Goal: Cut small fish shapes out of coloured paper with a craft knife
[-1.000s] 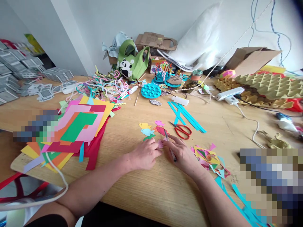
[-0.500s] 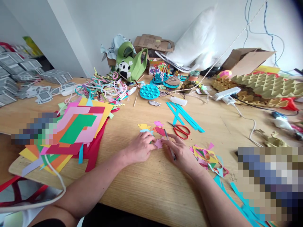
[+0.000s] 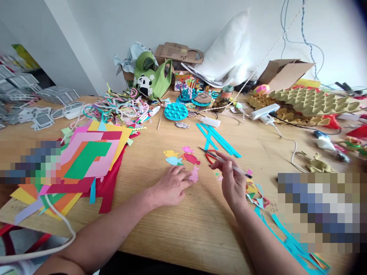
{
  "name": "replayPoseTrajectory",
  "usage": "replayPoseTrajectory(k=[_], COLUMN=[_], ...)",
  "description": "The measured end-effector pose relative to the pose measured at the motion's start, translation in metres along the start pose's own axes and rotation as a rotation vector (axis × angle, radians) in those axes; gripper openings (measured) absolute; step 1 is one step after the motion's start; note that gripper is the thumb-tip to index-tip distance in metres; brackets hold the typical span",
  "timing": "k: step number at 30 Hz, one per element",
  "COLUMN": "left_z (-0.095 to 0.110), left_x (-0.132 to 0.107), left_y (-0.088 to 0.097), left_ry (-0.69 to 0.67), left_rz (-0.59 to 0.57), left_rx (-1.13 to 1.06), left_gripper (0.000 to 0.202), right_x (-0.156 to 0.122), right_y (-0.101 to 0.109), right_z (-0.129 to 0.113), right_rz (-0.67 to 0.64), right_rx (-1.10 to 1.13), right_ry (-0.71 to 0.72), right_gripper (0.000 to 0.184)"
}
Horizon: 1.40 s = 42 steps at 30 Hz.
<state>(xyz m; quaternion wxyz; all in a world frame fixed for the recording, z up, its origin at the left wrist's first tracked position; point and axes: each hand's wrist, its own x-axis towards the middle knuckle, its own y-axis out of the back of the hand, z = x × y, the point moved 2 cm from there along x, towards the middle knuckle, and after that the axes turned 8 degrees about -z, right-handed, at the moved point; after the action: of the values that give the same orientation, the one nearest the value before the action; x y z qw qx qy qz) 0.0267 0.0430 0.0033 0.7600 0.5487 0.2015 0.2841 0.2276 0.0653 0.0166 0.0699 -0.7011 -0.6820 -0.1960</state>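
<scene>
My left hand [image 3: 172,186] rests on the wooden table [image 3: 183,225], its fingers stretched out and pressing on the edge of a small pink paper fish [image 3: 194,174]. My right hand [image 3: 231,179] is lifted a little to the right, its fingers pinched round a thin pen [image 3: 229,165] that lies crosswise, tip pointing left. Just beyond the pink fish lie a yellow fish [image 3: 170,153], a light blue fish [image 3: 173,160], a small pink fish [image 3: 187,149] and a red fish [image 3: 190,158]. Red-handled scissors [image 3: 210,156] lie partly hidden behind my right hand.
A fanned stack of coloured paper sheets [image 3: 86,156] covers the left. Blue paper strips [image 3: 218,138], a blue round paper piece [image 3: 176,111], a green panda bag [image 3: 149,80], cardboard boxes and a white pillow [image 3: 226,53] stand at the back. Paper scraps [image 3: 256,193] lie at my right.
My right hand has lifted off the pink fish and swung right, turning the pen crosswise. My left hand stays on the fish. The camera has shifted slightly right.
</scene>
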Motion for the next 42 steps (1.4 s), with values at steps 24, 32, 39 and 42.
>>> replayPoseTrajectory(k=[24,32,39,42], left_z=[0.004,0.005,0.007,0.007], left_x=[0.001,0.0,0.0,0.001], left_y=[0.0,-0.001,0.002,0.002], left_ry=[0.054,0.069,0.075,0.08], left_rz=[-0.002,-0.014,-0.012,-0.008], left_rx=[-0.003,0.023,0.021,0.011], left_gripper=[0.051,0.05,0.049,0.048], right_x=[-0.011,-0.014,-0.012,-0.012], right_y=[-0.003,-0.006,-0.008,-0.008], right_z=[0.033,0.027,0.025,0.024], right_rz=[-0.054,-0.134,-0.145,-0.146], right_rx=[0.365,0.192,0.208,0.195], right_ry=[-0.472,-0.466,-0.481,-0.482], right_gripper=[0.033,0.038,0.04,0.04])
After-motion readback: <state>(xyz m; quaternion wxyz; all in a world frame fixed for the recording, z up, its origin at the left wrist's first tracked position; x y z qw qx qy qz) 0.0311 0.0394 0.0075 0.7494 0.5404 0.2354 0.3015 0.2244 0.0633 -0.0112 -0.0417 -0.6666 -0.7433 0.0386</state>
